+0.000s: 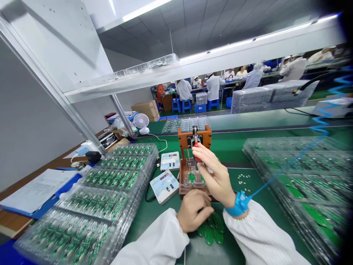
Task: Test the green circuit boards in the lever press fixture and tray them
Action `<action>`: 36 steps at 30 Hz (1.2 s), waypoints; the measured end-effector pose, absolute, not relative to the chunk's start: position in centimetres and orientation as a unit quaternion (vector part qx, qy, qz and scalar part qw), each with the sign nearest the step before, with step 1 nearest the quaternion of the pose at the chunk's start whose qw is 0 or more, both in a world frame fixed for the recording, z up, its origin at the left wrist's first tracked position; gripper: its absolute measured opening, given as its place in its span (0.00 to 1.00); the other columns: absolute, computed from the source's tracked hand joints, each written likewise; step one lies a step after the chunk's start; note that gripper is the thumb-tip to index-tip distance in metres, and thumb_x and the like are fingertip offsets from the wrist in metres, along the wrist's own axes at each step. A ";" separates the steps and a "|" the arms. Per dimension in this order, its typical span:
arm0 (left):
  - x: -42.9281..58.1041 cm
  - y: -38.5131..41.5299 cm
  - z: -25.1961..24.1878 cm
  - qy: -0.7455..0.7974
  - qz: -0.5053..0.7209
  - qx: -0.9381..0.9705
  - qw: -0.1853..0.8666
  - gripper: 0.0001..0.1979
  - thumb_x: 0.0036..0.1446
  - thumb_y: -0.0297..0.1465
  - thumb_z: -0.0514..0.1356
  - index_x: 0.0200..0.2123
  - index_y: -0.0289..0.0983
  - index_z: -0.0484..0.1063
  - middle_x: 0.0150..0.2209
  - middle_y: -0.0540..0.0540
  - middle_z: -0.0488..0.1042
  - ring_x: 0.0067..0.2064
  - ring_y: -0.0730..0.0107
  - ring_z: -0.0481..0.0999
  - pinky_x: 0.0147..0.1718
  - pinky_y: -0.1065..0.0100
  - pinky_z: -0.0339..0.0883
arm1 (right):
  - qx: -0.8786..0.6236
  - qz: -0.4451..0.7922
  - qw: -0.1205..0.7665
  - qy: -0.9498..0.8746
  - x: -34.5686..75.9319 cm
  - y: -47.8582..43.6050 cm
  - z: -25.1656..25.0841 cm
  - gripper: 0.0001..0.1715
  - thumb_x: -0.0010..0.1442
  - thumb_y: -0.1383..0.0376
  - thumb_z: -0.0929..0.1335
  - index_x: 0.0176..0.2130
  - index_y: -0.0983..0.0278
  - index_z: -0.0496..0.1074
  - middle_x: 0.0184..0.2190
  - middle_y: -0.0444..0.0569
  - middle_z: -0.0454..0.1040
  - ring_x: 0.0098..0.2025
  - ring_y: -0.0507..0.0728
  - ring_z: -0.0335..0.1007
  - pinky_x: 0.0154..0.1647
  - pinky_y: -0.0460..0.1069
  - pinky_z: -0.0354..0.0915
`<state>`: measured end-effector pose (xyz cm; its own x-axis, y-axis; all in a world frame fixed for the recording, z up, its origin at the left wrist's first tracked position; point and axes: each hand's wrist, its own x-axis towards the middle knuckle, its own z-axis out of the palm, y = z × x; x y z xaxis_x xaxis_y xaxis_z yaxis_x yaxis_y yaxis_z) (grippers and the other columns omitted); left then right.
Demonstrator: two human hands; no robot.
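In the middle of the bench stands an orange-brown test fixture (184,141) with a toggle clamp. My right hand (216,173) is at the clamp's red handle (196,152), fingers and thumb around it; a blue wrist strap (238,204) is on that wrist. Under the clamp, a clear plate (190,179) shows green circuit board parts. My left hand (194,210) lies curled at the fixture's front edge, its fingertips mostly hidden. Beside its thumb, several green oval boards (211,230) lie in a loose pile on the bench.
To the left are two white meters (164,186) with red digits and stacked clear trays (110,195) of circuit boards. More trays (306,184) stand at the right. Small pale pieces (242,180) lie beside the fixture. A blue coiled cord (321,121) runs to my wrist. Co-workers sit far back.
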<state>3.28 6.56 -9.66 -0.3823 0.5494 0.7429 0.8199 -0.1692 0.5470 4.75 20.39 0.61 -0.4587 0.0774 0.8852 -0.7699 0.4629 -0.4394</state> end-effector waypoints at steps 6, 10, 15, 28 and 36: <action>0.0 3.7 -8.7 -0.668 -0.616 -0.357 0.216 0.19 0.75 0.35 0.47 0.34 0.38 0.72 0.27 0.47 0.75 0.36 0.64 0.77 0.39 0.63 0.70 | 0.258 0.428 0.455 -0.737 5.0 21.0 1.0 0.34 0.69 0.77 0.62 0.66 0.49 0.65 0.64 0.41 0.69 0.70 0.57 0.59 0.71 0.58 0.62; -6.6 0.7 -7.7 -0.793 -0.517 -0.283 0.153 0.14 0.70 0.39 0.54 0.49 0.36 0.73 0.45 0.40 0.79 0.48 0.58 0.79 0.51 0.58 0.71 | 0.262 0.413 0.453 -0.746 5.0 21.2 1.1 0.34 0.70 0.77 0.61 0.67 0.50 0.64 0.65 0.42 0.68 0.71 0.57 0.58 0.72 0.58 0.61; -13.2 -2.5 -6.4 -0.919 -0.188 -0.329 -0.109 0.47 0.51 0.48 0.69 0.69 0.37 0.59 0.73 0.36 0.49 0.75 0.38 0.41 0.71 0.43 0.41 | 0.268 0.410 0.456 -0.743 5.0 21.3 1.3 0.34 0.70 0.77 0.61 0.67 0.50 0.63 0.65 0.42 0.68 0.71 0.57 0.57 0.72 0.58 0.62; -15.0 -1.2 -5.9 -0.907 0.035 -0.339 -0.246 0.69 0.37 0.60 0.71 0.75 0.42 0.42 0.75 0.38 0.30 0.74 0.31 0.27 0.69 0.35 0.36 | 0.268 0.414 0.454 -0.742 5.0 21.3 1.3 0.34 0.69 0.78 0.62 0.67 0.51 0.64 0.64 0.42 0.68 0.71 0.57 0.57 0.72 0.57 0.62; -14.9 -1.8 -5.0 -0.910 0.028 -0.332 -0.247 0.69 0.38 0.59 0.71 0.75 0.40 0.40 0.75 0.37 0.26 0.74 0.32 0.28 0.70 0.39 0.38 | 0.270 0.414 0.450 -0.744 5.2 21.4 1.3 0.34 0.70 0.77 0.61 0.67 0.50 0.64 0.64 0.44 0.68 0.71 0.57 0.58 0.71 0.59 0.63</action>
<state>-14.85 -1.76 -4.99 -0.6580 0.5906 -0.4672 0.6181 0.7779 0.1128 5.23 21.38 1.33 -0.4492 -0.0288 0.8930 -0.7744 0.5110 -0.3731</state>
